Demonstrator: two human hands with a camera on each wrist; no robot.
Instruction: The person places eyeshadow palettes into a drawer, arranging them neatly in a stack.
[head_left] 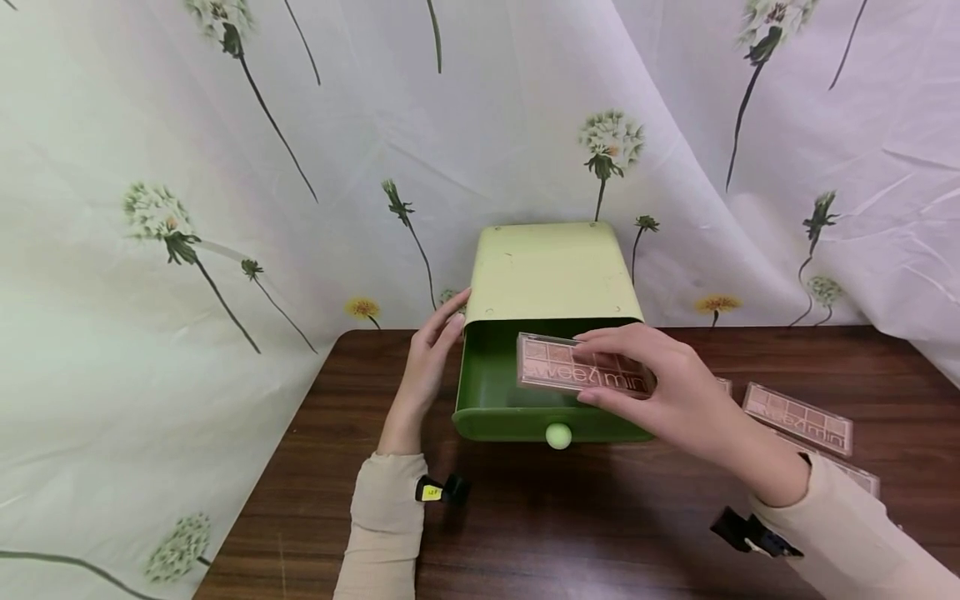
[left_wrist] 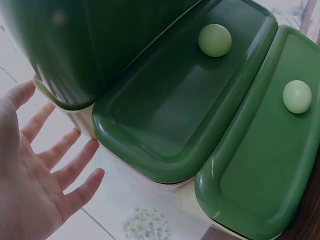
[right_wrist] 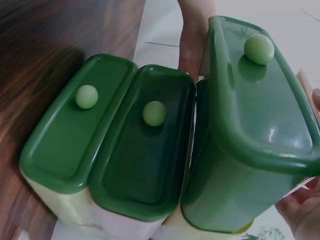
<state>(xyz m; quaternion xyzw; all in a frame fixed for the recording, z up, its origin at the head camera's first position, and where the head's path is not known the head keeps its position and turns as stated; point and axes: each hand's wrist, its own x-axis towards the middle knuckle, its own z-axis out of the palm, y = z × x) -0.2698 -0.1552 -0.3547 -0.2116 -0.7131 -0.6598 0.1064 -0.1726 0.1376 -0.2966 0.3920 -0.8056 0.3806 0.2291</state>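
A small drawer cabinet point(head_left: 553, 271) with a pale yellow-green shell stands on the table, its top green drawer point(head_left: 498, 425) pulled out. Over this drawer my right hand point(head_left: 667, 379) pinches an eyeshadow palette point(head_left: 547, 364) between thumb and fingers; it has a clear case and large letters. My left hand point(head_left: 426, 367) rests its fingertips along the cabinet's left side. In the left wrist view those fingers point(left_wrist: 65, 150) are spread and straight beside the shell. Below the pulled-out drawer, the middle drawer point(right_wrist: 140, 165) and bottom drawer point(right_wrist: 65, 145) are closed, each with a round light-green knob.
To the right of the cabinet, more palettes point(head_left: 798, 419) lie on the dark wooden table point(head_left: 322, 467), one partly beneath another and one mostly hidden by my right hand. A white cloth point(head_left: 337, 125) printed with dandelions hangs right behind the cabinet.
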